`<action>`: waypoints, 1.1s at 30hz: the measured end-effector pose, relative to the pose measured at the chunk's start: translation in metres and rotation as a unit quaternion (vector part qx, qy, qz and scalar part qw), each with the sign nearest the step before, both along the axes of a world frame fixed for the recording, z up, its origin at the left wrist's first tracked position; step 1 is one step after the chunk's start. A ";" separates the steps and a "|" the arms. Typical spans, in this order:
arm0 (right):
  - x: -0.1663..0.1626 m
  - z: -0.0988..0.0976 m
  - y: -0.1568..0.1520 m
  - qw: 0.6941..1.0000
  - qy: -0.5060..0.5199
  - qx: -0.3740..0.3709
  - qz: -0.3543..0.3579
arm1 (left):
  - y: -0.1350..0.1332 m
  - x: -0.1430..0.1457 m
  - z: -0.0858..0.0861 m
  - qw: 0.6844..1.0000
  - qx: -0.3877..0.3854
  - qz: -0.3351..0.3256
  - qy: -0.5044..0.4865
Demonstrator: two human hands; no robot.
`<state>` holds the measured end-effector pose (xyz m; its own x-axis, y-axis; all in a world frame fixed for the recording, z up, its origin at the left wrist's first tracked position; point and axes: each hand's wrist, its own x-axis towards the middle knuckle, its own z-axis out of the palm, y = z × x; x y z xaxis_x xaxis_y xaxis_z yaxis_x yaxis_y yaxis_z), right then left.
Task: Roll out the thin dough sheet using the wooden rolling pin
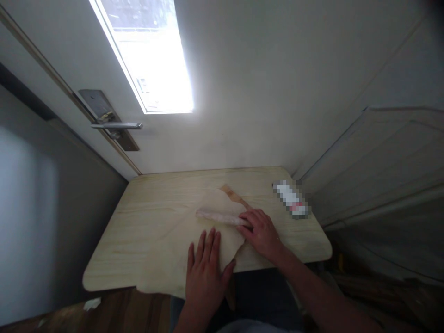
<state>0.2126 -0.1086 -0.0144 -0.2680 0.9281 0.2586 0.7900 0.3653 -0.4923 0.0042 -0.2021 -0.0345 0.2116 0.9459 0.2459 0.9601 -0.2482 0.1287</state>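
My right hand (258,231) is closed around the right end of a pale, whitish stick-like roll (218,216). What the roll is made of I cannot make out. It lies nearly level across a thin cream sheet (173,259) spread over the small table. On the near side of the roll, my left hand (206,268) presses flat on the sheet with its fingers stretched out. A brown strip (231,192) shows along the sheet's far right edge. Part of the sheet hangs past the table's front edge, close to my lap.
The light wood-grain table (118,217) has rounded corners and stands against a white door (263,92) with a metal handle (118,125) and a bright window. A blurred-out oblong object (290,199) lies at the table's right. A white scrap (92,304) is on the floor.
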 end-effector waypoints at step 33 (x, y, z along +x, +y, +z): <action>-0.002 -0.012 -0.052 0.999 -0.045 0.017 -0.025 | 0.098 -0.011 0.027 0.999 -0.038 0.031 -0.016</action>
<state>0.2104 -0.1602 -0.0268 -0.2446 0.9322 0.2668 0.8482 0.3390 -0.4070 -0.0065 -0.1044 -0.0073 0.1450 0.9731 0.1792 0.9687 -0.1765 0.1747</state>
